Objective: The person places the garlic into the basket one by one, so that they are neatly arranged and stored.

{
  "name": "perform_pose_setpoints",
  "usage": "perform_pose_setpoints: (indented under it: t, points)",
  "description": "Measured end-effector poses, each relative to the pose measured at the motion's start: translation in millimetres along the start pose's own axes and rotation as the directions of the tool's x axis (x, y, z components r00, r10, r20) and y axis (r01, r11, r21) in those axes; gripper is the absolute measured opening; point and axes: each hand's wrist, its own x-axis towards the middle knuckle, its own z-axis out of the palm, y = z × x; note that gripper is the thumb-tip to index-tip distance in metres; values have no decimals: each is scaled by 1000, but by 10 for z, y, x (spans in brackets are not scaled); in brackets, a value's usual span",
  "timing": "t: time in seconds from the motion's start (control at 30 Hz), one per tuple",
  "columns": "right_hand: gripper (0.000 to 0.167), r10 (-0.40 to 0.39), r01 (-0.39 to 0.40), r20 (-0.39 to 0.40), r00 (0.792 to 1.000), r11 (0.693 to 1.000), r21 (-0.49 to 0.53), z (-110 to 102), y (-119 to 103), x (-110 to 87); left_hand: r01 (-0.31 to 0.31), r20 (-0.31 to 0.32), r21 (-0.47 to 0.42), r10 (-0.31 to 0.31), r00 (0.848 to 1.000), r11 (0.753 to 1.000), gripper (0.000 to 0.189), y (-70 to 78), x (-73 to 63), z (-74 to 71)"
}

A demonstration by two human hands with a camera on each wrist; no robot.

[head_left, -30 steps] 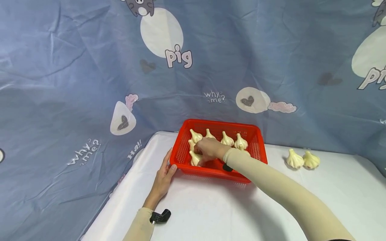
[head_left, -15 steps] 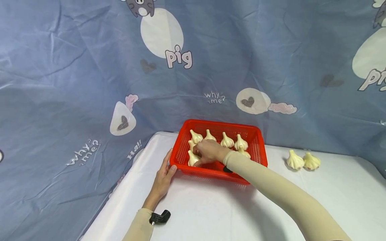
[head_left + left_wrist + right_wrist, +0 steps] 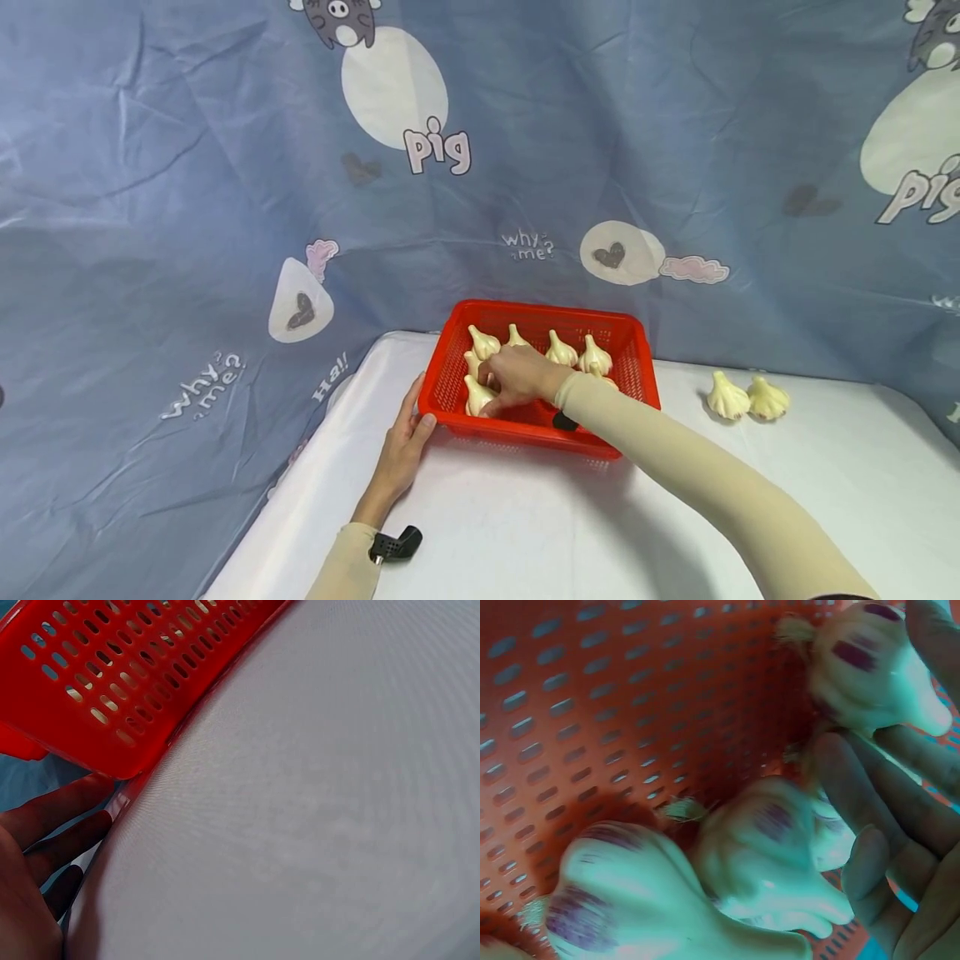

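A red plastic basket (image 3: 528, 432) stands at the back of the white table with several garlic bulbs inside. My right hand (image 3: 517, 375) reaches into its left half, and its thumb and fingers hold a garlic bulb (image 3: 477, 395) at the front left corner. In the right wrist view this garlic bulb (image 3: 870, 671) sits between the thumb at the top and the fingers (image 3: 855, 772) below. My left hand (image 3: 402, 446) rests against the basket's left front corner, its thumb near the rim. In the left wrist view the left fingers (image 3: 67, 802) stretch out beside the basket wall (image 3: 127, 697).
Two garlic bulbs (image 3: 729, 397) lie side by side on the table, right of the basket. More garlic bulbs (image 3: 595, 357) stand along the basket's back and right. A blue printed cloth (image 3: 480, 192) hangs behind and to the left.
My right hand and the front left garlic bulb have shifted slightly left in the basket, and more of the bulb shows. The left hand stays put. The head view has shifted a little.
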Motion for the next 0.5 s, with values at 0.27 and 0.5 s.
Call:
perform_pose_setpoints:
  t: [0.27,0.5]
  points:
    - [58,45,-45,-2,999,997,70,-190,-20,-121,20,9,11,-20,1000,1000,68,13,-7,14]
    - [55,25,-19,-57,998,995,96,-423,-15,-256,14,12,26,-14,1000,1000,69,30,-12,-1]
